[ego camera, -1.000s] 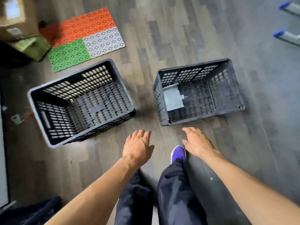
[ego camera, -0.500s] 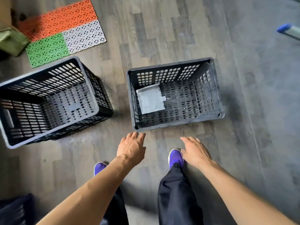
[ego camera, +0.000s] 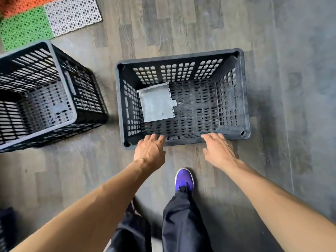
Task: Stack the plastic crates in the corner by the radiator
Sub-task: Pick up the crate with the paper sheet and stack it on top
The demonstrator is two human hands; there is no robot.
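A dark grey perforated plastic crate (ego camera: 243, 99) stands upright on the floor straight ahead, with a flat grey sheet (ego camera: 157, 102) lying on its bottom at the left. A second, blacker crate (ego camera: 60, 82) with a pale rim stands to its left, partly cut off by the frame edge. My left hand (ego camera: 150, 151) reaches over the near rim of the grey crate at its left end, fingers spread. My right hand (ego camera: 219, 149) hovers at the same rim further right, fingers apart. Neither hand grips anything.
An orange, green and white perforated floor mat (ego camera: 45, 17) lies at the far left. My legs in dark trousers and a purple shoe (ego camera: 184, 180) are just behind the crate on the grey wood-plank floor (ego camera: 291, 51). A dark object (ego camera: 7, 222) sits at the lower left edge.
I have stepped forward and to the right, so the grey crate is now directly below me. Both hands have moved forward from short of the crate to its near rim.
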